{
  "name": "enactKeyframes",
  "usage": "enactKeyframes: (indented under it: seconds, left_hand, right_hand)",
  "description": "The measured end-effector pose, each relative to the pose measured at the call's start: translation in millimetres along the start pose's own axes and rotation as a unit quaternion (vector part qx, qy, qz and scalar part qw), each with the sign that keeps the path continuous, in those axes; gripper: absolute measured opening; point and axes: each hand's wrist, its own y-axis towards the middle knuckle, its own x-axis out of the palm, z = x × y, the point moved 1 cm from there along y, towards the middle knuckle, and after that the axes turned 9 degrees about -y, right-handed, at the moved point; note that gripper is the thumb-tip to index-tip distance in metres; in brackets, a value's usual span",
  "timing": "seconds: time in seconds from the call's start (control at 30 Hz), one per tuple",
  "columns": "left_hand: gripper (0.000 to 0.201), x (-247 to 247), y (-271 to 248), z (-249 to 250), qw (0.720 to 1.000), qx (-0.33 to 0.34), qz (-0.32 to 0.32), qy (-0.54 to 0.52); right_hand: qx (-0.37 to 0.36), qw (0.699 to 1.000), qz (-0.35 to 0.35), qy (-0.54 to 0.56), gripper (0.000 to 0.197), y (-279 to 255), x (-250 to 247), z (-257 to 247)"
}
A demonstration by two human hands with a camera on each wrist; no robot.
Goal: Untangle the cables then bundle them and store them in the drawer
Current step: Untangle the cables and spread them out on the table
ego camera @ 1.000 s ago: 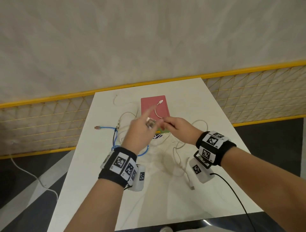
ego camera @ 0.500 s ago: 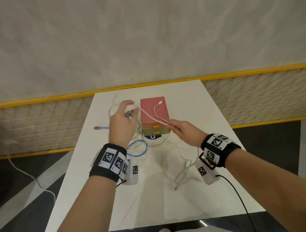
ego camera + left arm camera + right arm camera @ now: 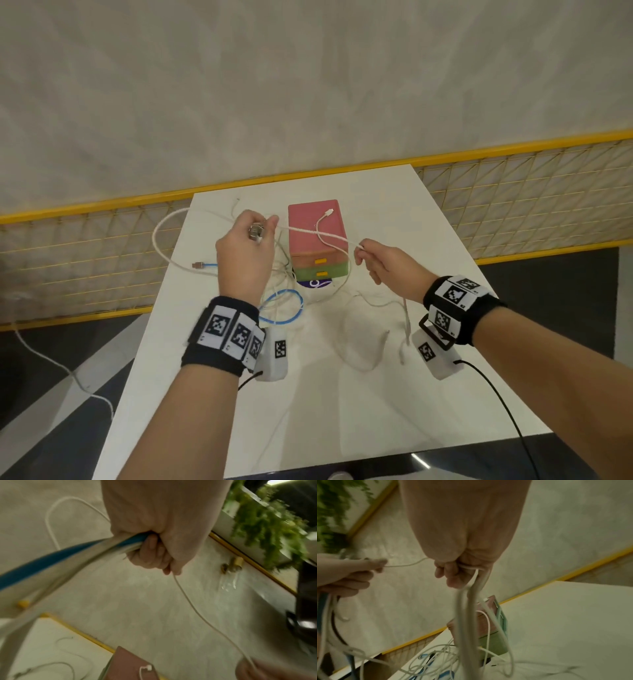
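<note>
Tabletop: white cable (image 3: 310, 232) between hands.

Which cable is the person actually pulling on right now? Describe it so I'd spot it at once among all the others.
Start at the white table and find the pink-topped drawer box near its far edge. Stretched in the air just above that box is a white cable, running from the left hand to the right hand. Unlike the blue cable and the loose white ones on the table, it is lifted and nearly straight.
</note>
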Motion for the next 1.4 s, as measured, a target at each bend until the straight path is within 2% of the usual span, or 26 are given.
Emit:
enactKeyframes:
  seconds: [0.03, 0.13, 0.2, 0.27, 0.37, 0.43, 0.5, 0.6, 0.67, 0.73, 0.8, 0.87, 0.97, 1.03, 1.1, 1.17, 1.27, 1.33, 1.4]
  left_hand:
    - [0.016, 2, -4, 1, 1.000, -0.004, -0.025, 0.002]
    - [0.036, 22, -28, 11, 0.984, 0.003, -0.180, -0.010]
    - [0.029, 35, -40, 15, 0.969, 0.020, -0.245, -0.013]
    - [0.022, 37, -37, 14, 0.974, 0.022, -0.223, -0.028]
    - [0.027, 23, -15, 4, 0.994, 0.018, -0.098, -0.034]
    - [0.025, 12, -5, -1, 0.999, 0.017, -0.045, -0.018]
    - [0.016, 11, -9, 3, 0.997, 0.013, -0.081, -0.006]
    - [0.028, 29, -28, 12, 0.971, 0.029, -0.238, 0.008]
    - [0.023, 38, -36, 15, 0.961, 0.040, -0.273, 0.018]
    - [0.025, 35, -32, 11, 0.972, 0.038, -0.233, 0.009]
    - [0.025, 24, -20, 3, 0.986, 0.038, -0.164, 0.004]
    - [0.024, 14, -9, -3, 0.993, 0.039, -0.114, 0.001]
    - [0.021, 9, -8, -4, 0.989, 0.046, -0.141, 0.011]
    - [0.018, 11, -13, -5, 0.985, 0.042, -0.166, 0.019]
    - [0.017, 14, -20, -7, 0.984, 0.043, -0.173, 0.005]
    - [0.016, 14, -24, -8, 0.984, 0.045, -0.171, -0.025]
    - [0.014, 12, -27, -9, 0.983, 0.047, -0.166, -0.058]
    - [0.013, 6, -25, -12, 0.985, 0.050, -0.150, -0.062]
    - [0.011, -3, -23, -14, 0.989, 0.037, -0.121, -0.079]
  right_hand:
    - [-0.001, 1.000, -0.001, -0.001, 0.021, 0, 1, -1]
    - [-0.024, 1.000, 0.010, 0.010, 0.020, 4, 2, -18]
    - [-0.053, 0.998, 0.009, 0.016, 0.020, 6, 2, -29]
    - [-0.074, 0.997, -0.004, 0.016, 0.021, 4, 3, -34]
    - [-0.045, 0.999, -0.002, -0.005, 0.023, -1, 1, -18]
    - [-0.020, 0.999, -0.008, -0.027, 0.022, -4, -1, -4]
    - [-0.016, 0.999, -0.006, -0.031, 0.021, -3, 0, -5]
    - [-0.048, 0.999, 0.012, -0.015, 0.018, 3, 3, -21]
    - [-0.072, 0.997, 0.013, -0.035, 0.019, 6, 7, -28]
    - [-0.062, 0.994, 0.003, -0.093, 0.023, 6, 9, -22]
    - [0.000, 0.988, -0.028, -0.155, 0.027, 3, 7, -4]
    - [0.031, 0.982, -0.063, -0.177, 0.025, -4, 7, 15]
    - [0.001, 0.975, -0.050, -0.216, 0.022, -8, 10, 25]
    - [-0.036, 0.984, -0.023, -0.175, 0.021, -3, 10, 15]
    - [-0.065, 0.992, -0.025, -0.105, 0.029, 4, 8, -5]
    - [-0.085, 0.994, -0.036, -0.066, 0.029, 14, 9, -26]
    - [-0.071, 0.995, -0.052, -0.050, 0.015, 24, 10, -44]
    - [-0.058, 0.993, -0.081, -0.056, 0.014, 32, 8, -53]
    - [-0.088, 0.989, -0.077, -0.088, 0.016, 44, 5, -65]
